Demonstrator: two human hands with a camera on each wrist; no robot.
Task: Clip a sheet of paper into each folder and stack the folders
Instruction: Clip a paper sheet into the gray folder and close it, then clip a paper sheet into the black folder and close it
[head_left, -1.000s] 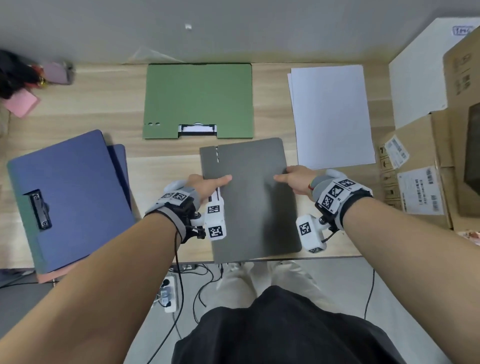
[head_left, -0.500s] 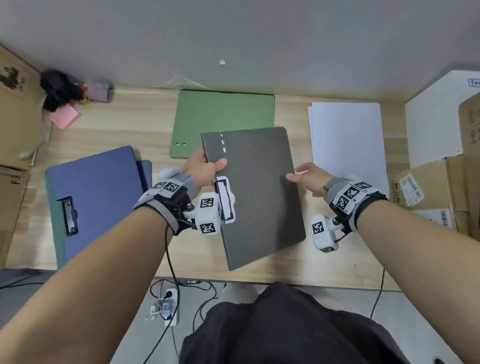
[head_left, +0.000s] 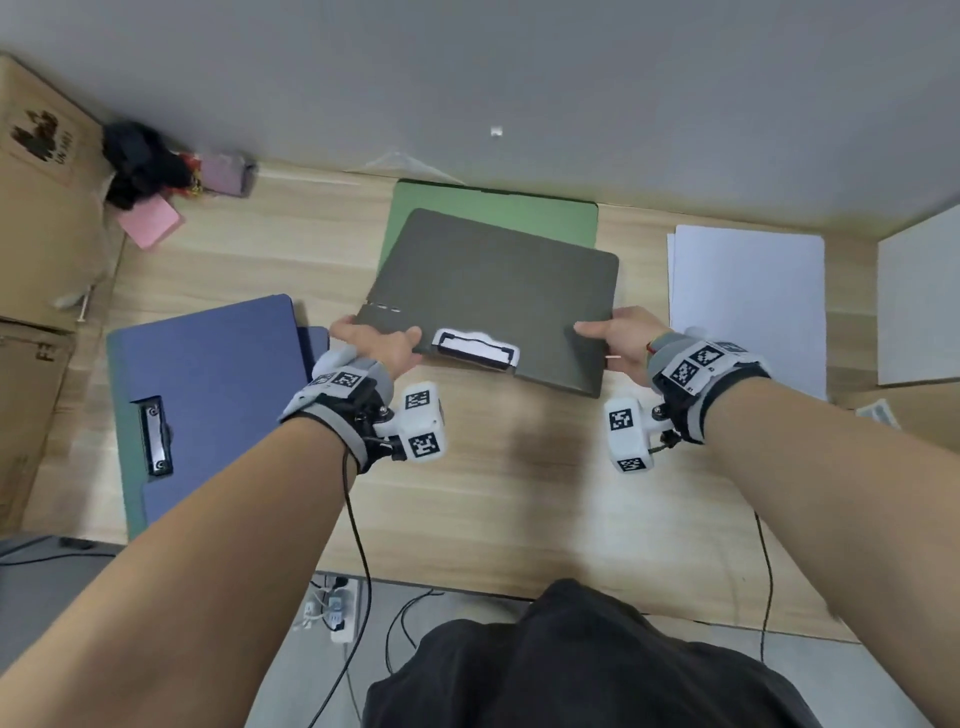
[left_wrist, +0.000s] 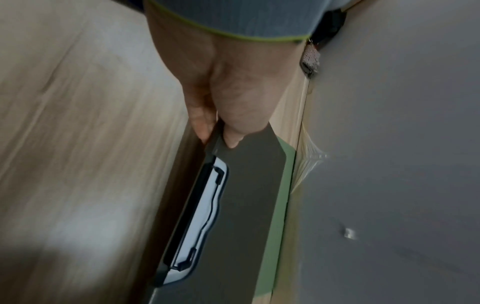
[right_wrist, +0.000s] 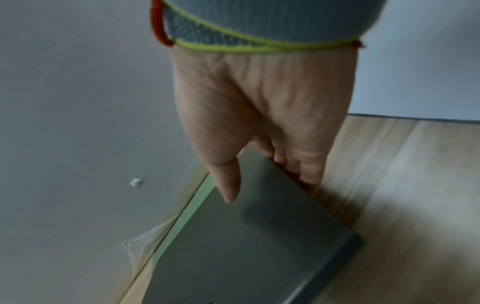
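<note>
A closed dark grey folder (head_left: 498, 291) hangs above the green folder (head_left: 545, 218) at the back of the desk, its clip window (head_left: 475, 351) facing me with white paper showing. My left hand (head_left: 382, 340) pinches its near left corner, thumb on top (left_wrist: 233, 135). My right hand (head_left: 618, 340) pinches the near right edge, thumb on the cover (right_wrist: 228, 185) and fingers beneath. The grey folder (left_wrist: 241, 216) covers most of the green one (left_wrist: 275, 226). A stack of white paper (head_left: 748, 301) lies to the right.
An open blue folder (head_left: 208, 395) with a black clip (head_left: 156, 436) lies at the left. Cardboard boxes (head_left: 36, 218) stand at the far left, with dark and pink items (head_left: 150, 192) in the back corner. A white board (head_left: 919, 301) leans at the right. The wall is close behind.
Both hands lifted the grey folder off the near desk, turned it a quarter turn so the clip edge faces me, and carried it back over the green folder.
</note>
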